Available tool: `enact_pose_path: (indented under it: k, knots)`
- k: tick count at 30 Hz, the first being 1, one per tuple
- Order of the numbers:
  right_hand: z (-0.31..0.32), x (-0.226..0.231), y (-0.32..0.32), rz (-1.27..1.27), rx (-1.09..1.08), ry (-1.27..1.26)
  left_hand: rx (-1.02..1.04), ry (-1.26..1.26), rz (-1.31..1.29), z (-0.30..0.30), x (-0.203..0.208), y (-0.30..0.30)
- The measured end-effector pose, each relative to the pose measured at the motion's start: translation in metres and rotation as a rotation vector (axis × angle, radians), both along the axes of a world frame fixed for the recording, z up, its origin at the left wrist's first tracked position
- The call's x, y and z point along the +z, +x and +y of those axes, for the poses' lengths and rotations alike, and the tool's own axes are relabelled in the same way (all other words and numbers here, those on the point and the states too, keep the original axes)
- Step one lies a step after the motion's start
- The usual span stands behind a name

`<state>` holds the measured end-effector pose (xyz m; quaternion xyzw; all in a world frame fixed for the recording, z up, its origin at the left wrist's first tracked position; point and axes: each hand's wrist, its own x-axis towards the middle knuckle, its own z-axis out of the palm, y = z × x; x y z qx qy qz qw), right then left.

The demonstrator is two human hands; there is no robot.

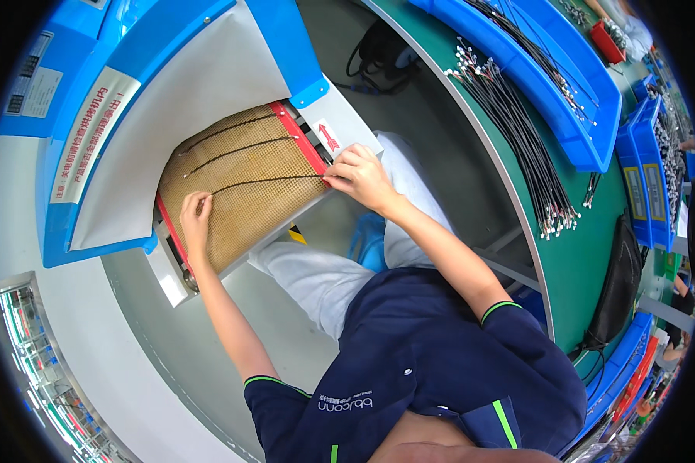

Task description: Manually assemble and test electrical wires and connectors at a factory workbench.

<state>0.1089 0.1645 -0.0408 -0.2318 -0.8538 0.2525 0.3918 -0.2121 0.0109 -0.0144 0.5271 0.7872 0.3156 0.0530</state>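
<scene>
A thin black cable (266,180) runs fairly straight across the tan mesh conveyor belt (259,220). My left hand (196,218) pinches its left end near the belt's left edge, while the fingers of my right hand (361,177) are closed on its right end over the belt's red edge strip. Farther in, a second black cable (235,151) with small pale ends lies roughly alongside it. Beyond that, a third black cable (228,130) rests near the opening of the machine, partly under the white curtain (162,116). The cable's ends are mostly covered by my fingers.
A blue machine housing (286,46) frames the belt's far side. To the right stands a green-topped table (510,81) with a bundle of black cables (517,139) and a long blue tray (594,147). A black bag (614,285) lies toward its near end.
</scene>
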Motion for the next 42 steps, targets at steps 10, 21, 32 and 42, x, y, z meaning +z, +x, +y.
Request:
enact_pose_path:
  k: [10,21,32,42]
  knots:
    - [-0.005,0.0,-0.014,-0.1,-0.089,0.063,-0.013,-0.08,0.043,0.001,-0.017,-0.028]
    - [0.047,0.122,0.179,-0.327,-1.118,0.17,0.052,0.045,0.115,-0.034,-0.006,0.06]
    - [0.04,0.131,0.204,-0.393,-1.141,-0.026,-0.082,0.064,0.027,-0.031,-0.01,0.116]
    - [0.011,0.17,0.17,-0.088,-0.718,0.065,-0.086,0.171,-0.038,0.002,0.025,0.165]
